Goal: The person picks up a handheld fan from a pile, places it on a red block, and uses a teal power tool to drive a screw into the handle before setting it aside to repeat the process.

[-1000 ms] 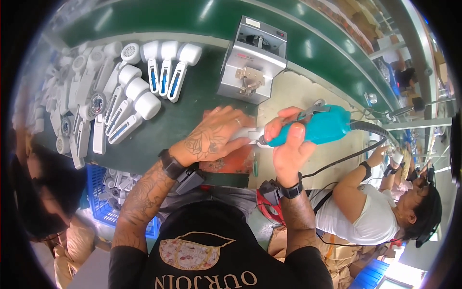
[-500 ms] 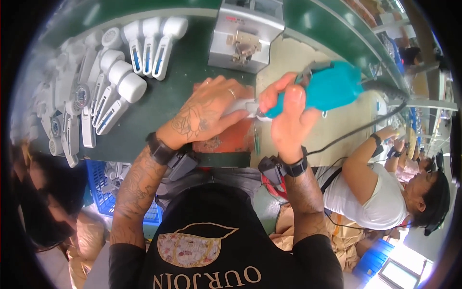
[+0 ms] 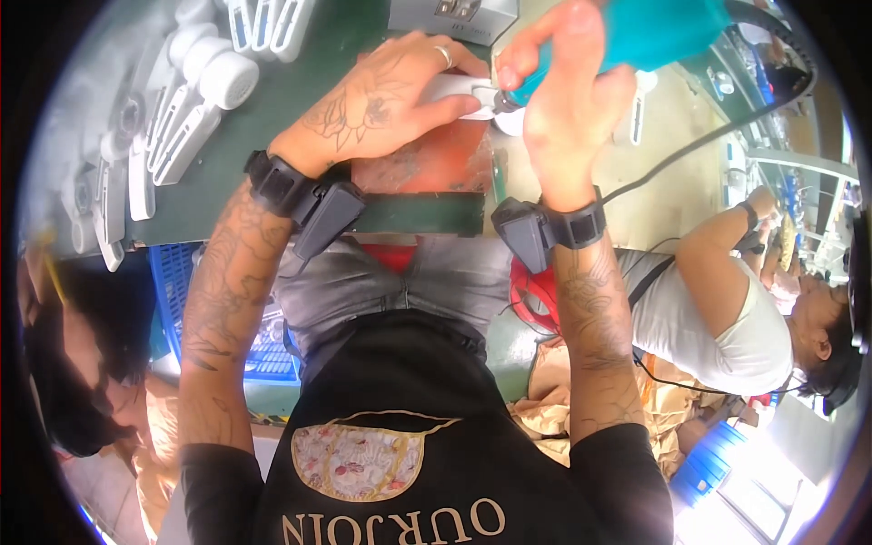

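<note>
Green bench (image 3: 300, 100), smooth white plastic part (image 3: 454, 88)

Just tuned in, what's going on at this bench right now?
A person at a green bench holds a teal power driver in the right hand, its tip against a white plastic part that the left hand pins over a red pad. More white parts lie at left. A co-worker sits at right.

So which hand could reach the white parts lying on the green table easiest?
Probably the left hand: it holds a white plastic piece nearer the row of white plastic parts; the right hand grips the teal power screwdriver.
</note>
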Demonstrator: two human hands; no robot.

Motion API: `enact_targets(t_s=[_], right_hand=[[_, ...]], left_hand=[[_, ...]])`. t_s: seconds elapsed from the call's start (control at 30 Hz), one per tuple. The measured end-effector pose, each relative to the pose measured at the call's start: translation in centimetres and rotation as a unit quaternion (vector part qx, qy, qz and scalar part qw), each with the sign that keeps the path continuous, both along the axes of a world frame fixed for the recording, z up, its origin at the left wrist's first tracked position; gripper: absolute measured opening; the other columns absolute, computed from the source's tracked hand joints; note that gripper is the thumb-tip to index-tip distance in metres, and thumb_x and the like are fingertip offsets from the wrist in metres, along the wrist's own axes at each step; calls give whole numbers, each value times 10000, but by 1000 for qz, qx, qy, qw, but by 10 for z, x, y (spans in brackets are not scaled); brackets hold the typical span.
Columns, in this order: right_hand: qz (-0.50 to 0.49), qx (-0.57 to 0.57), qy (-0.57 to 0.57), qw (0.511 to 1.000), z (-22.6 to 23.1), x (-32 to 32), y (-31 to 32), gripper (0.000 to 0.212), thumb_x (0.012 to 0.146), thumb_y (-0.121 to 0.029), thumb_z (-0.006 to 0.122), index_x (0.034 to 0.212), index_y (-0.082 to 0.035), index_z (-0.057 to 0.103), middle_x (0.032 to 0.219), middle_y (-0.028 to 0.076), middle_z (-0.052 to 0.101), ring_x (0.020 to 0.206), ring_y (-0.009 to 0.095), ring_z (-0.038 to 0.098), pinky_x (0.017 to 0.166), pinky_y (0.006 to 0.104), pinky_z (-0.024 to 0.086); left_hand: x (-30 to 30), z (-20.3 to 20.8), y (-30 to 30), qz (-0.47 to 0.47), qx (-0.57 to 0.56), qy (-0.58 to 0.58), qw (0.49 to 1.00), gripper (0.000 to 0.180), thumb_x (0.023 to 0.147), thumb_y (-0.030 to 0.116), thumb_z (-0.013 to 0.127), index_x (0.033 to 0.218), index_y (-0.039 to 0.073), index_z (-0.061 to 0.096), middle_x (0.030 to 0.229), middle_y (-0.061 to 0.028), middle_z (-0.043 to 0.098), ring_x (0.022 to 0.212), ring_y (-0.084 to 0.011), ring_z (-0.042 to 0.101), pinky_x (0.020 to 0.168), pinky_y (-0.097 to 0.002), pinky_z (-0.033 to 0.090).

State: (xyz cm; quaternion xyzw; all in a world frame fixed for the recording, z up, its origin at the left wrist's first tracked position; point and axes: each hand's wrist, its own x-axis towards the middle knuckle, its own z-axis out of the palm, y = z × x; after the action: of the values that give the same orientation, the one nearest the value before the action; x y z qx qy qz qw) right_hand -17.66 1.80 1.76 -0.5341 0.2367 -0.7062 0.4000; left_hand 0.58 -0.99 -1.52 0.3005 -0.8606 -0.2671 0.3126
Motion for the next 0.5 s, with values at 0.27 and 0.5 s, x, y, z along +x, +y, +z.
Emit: enact_targets(t_s=[0.27,0.5], right_hand=[[-156,108,26,982,14,-11,50,461,968,-393,688,1205,-15,575,807,68,553,764,202,548,713,350,470],[-154,70,-76,983,32,-40,116,649,1000,-700,502,1136,-67,539,678,9,468,590,117,440,568,261,363]], left_hand=[[-4,-11,19,-3,-60,40,997,403,932,339,708,1276,131,688,1365,-77,628,1177,-330,597,1054,-473,441],[9,17,83,54,-68,72,994,396,864,176,783,1215,50,651,1082,-117,691,977,-300,700,904,-393,568]])
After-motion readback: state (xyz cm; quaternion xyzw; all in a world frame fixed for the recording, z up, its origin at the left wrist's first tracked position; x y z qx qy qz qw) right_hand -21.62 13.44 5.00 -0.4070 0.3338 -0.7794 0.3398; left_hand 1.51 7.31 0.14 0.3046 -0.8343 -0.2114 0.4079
